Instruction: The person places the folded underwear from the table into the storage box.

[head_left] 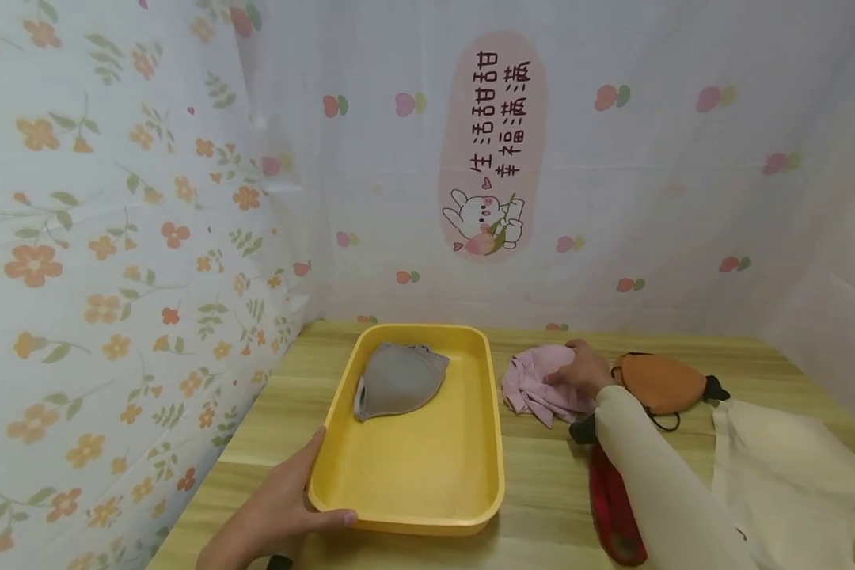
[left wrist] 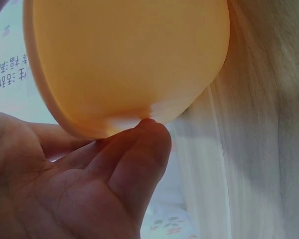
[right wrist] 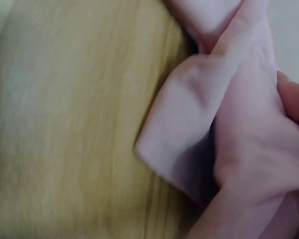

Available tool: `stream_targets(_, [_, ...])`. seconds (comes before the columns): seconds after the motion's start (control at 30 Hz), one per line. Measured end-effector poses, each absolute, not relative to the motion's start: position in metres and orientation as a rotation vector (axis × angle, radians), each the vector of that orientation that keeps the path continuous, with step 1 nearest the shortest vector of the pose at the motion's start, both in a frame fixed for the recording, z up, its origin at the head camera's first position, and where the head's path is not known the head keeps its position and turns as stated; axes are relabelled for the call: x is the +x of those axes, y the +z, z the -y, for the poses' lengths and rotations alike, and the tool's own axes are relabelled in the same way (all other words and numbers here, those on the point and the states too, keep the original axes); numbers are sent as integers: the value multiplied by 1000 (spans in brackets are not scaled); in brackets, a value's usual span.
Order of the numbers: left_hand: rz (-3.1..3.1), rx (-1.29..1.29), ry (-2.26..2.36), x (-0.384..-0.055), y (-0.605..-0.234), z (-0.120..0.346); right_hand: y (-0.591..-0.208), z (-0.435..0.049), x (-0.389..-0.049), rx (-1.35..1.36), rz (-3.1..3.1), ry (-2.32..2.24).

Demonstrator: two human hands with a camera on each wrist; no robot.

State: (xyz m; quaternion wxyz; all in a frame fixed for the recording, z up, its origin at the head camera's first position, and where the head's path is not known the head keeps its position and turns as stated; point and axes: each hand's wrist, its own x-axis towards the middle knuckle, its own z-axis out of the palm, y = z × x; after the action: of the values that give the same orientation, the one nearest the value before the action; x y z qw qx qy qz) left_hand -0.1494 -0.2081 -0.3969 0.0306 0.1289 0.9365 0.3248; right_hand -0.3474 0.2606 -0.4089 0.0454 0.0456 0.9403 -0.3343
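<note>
In the head view, my left hand grips the near left corner of a yellow plastic tray. The thumb lies along the near rim and the fingers reach up the left side; the left wrist view shows fingertips against the tray's outer wall. Inside the tray, towards the back left, lies a grey folded fabric piece. To the tray's right, my right hand holds a crumpled pink cloth from its right side. Close up, the right wrist view shows the cloth's loose folds over the wooden tabletop.
Right of the pink cloth lies an orange fabric piece with black cords. A red item is partly covered by my right sleeve. Cream cloth spreads along the table's right side. Patterned curtains stand behind and left.
</note>
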Motion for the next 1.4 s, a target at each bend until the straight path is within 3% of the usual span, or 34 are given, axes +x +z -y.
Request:
stream_targets(0.53, [-2826,395,1052,-148,-399,206,-407,-259,-342,198,-2665,-1532])
stream_targets(1.4, [-2874,396,1014,-149,-397,207,-376,-247,-340,101,-2654,-1772])
